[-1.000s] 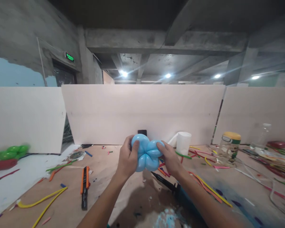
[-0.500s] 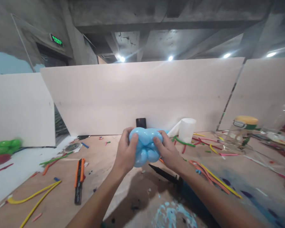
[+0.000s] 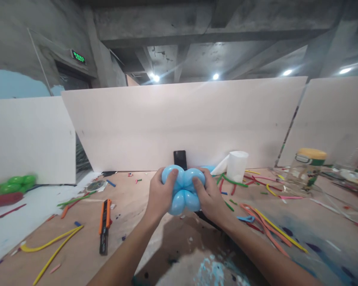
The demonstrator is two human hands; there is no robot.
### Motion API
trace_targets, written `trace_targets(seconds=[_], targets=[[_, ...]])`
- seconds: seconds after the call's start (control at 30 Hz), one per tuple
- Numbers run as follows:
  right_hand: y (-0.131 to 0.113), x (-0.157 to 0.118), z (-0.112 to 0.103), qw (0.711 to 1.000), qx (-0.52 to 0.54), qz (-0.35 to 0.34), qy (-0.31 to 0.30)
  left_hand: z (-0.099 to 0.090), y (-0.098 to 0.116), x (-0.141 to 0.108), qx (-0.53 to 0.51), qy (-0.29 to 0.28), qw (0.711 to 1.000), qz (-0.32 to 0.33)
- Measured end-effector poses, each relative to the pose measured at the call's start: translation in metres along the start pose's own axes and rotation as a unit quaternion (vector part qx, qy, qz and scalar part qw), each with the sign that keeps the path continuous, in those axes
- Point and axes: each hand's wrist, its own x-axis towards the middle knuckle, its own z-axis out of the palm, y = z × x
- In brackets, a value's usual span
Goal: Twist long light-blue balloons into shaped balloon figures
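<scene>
A light blue twisted balloon (image 3: 183, 189) is held up above the wooden table (image 3: 131, 222), right in the middle of the view, in front of the white partition board (image 3: 179, 123). No real long axis can be made out: it's a squat cluster of rounded lobes meeting at a pinched centre, with two lobes on top and two smaller ones below, and the flat face is turned toward the camera. The surface is glossy and smooth.

The left hand (image 3: 160, 195) is clamped on the upper left lobe, thumb pressed over the top. The right hand (image 3: 207, 196) is closed on the upper right lobe the same way.

An orange utility knife (image 3: 104, 225) is seen lying on the table to the left, and a white cup (image 3: 237, 166) sits behind to the right.
</scene>
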Motion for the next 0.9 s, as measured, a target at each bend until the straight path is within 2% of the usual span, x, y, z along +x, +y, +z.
trace_targets(seconds=[0.07, 0.17, 0.4, 0.53, 0.6, 0.67, 0.77, 0.9], targets=[[-0.002, 0.003, -0.002, 0.999, 0.012, 0.031, -0.023, 0.000, 0.001, -0.001, 0.014, -0.001, 0.999, 0.036], [-0.002, 0.006, -0.006, 0.998, 0.012, 0.037, -0.046, -0.005, 0.006, -0.002, 0.055, -0.026, 0.996, 0.069], [-0.012, 0.005, -0.019, 0.987, -0.057, 0.000, -0.151, -0.021, 0.025, -0.007, 0.181, -0.144, 0.962, 0.143], [-0.013, 0.007, -0.027, 0.981, -0.018, -0.001, -0.192, -0.024, 0.030, -0.009, 0.189, -0.224, 0.940, 0.172], [-0.010, 0.009, -0.029, 0.979, 0.021, 0.015, -0.204, -0.023, 0.031, -0.009, 0.199, -0.243, 0.932, 0.179], [-0.005, 0.009, -0.029, 0.976, 0.064, 0.040, -0.206, -0.021, 0.030, -0.009, 0.231, -0.231, 0.926, 0.189], [0.001, 0.005, -0.025, 0.972, 0.096, 0.092, -0.192, -0.018, 0.027, -0.010, 0.269, -0.179, 0.923, 0.208], [-0.003, -0.007, -0.020, 0.949, 0.094, 0.213, -0.212, -0.015, 0.019, -0.009, 0.273, -0.110, 0.937, 0.187]])
